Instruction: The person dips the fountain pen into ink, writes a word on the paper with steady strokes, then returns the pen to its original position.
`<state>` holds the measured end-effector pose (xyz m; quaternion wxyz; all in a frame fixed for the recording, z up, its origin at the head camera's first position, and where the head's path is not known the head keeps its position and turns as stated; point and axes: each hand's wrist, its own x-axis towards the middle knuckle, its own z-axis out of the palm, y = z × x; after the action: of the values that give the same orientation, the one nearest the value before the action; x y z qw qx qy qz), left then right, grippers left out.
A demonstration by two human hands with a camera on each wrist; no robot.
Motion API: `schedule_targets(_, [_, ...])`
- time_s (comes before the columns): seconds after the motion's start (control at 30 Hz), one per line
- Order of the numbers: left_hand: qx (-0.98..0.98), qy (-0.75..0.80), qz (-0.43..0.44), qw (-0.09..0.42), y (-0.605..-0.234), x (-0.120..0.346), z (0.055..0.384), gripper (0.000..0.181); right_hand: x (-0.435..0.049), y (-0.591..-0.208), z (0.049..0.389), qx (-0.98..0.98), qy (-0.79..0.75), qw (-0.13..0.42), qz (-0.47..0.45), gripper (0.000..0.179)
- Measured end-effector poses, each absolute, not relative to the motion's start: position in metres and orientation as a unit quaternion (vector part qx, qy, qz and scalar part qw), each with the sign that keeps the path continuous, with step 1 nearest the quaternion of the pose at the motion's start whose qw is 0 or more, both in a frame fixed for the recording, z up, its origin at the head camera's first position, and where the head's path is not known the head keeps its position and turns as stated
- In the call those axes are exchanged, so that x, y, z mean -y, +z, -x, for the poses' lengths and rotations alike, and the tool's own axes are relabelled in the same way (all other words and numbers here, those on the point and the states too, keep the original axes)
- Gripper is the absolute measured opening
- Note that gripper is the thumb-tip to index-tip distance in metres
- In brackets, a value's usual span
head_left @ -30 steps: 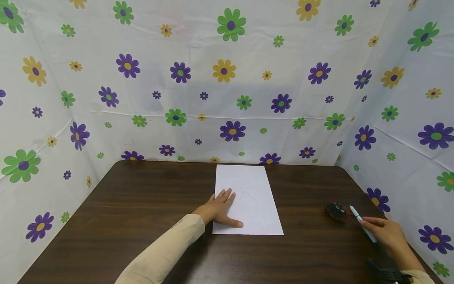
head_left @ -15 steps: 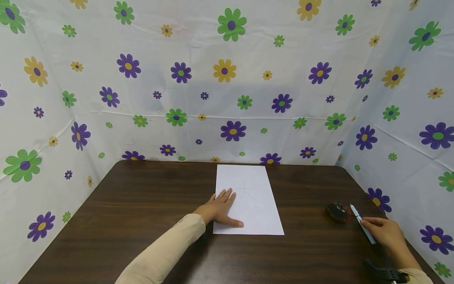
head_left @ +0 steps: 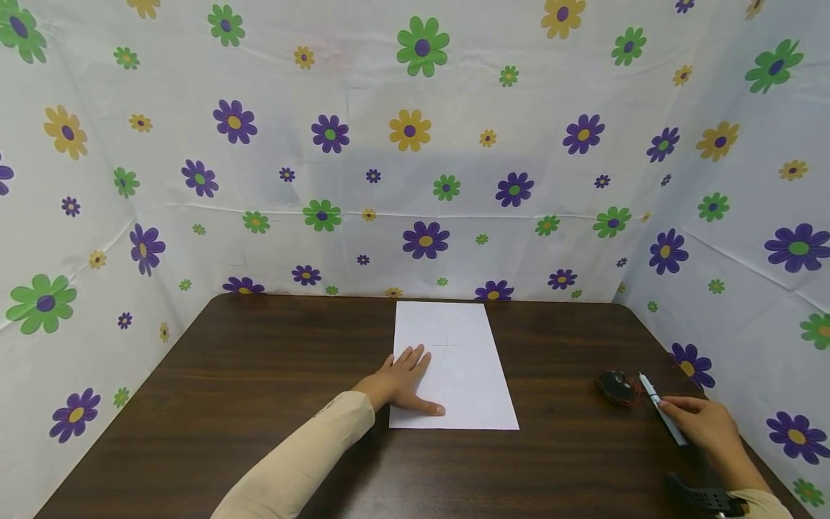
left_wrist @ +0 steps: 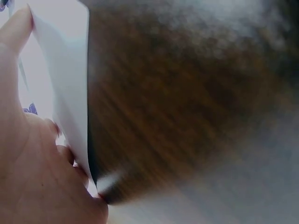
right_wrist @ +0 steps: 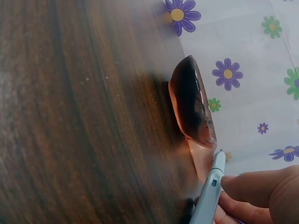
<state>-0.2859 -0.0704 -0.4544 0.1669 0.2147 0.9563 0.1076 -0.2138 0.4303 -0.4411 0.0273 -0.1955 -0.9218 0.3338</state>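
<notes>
My left hand (head_left: 400, 382) lies spread, fingers apart, on the left part of a white sheet of paper (head_left: 473, 396). A few thin pencil-like lines, with a cross among them, show on the paper beyond the fingertips. In the left wrist view, the palm (left_wrist: 42, 177) and paper edge (left_wrist: 70, 84) appear close up. At the far right, my right hand (head_left: 707, 429) pinches a pale blue-grey pen (head_left: 650, 390) between thumb and fingers, its tip pointing away. Just left of the tip rests a dark, glossy, rounded thing with reddish edges (head_left: 616, 387); its pinkish lower part shows in the right wrist view.
The dark brown wooden table (head_left: 292, 346) extends around the paper on both sides. Its back edge meets a white flowered cloth (head_left: 363, 158), which also hangs along the left and right sides. A black strap (head_left: 707, 499) is around my right wrist.
</notes>
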Motion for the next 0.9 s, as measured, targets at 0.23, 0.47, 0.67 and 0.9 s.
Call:
schedule_targets(0.23, [-0.954, 0.116, -0.218, 0.172, -0.438, 0.073, 0.275, 0.115, -0.435, -0.441, 0.215, 0.915, 0.348, 0.027, 0.202, 0.067])
schedule_targets(0.47, [-0.953, 0.121, -0.218, 0.171, -0.427, 0.072, 0.267, 0.108, -0.435, -0.433, 0.213, 0.918, 0.348, 0.053, 0.182, 0.066])
schedule_targets(0.67, [-0.950, 0.140, -0.230, 0.162, -0.437, 0.074, 0.274, 0.111, -0.426, -0.419, 0.214, 0.928, 0.333, 0.076, 0.150, 0.065])
schedule_targets(0.9, [-0.951, 0.159, -0.236, 0.124, -0.431, 0.080, 0.283, 0.111, -0.404, -0.401, 0.220, 0.946, 0.302, 0.105, 0.048, 0.062])
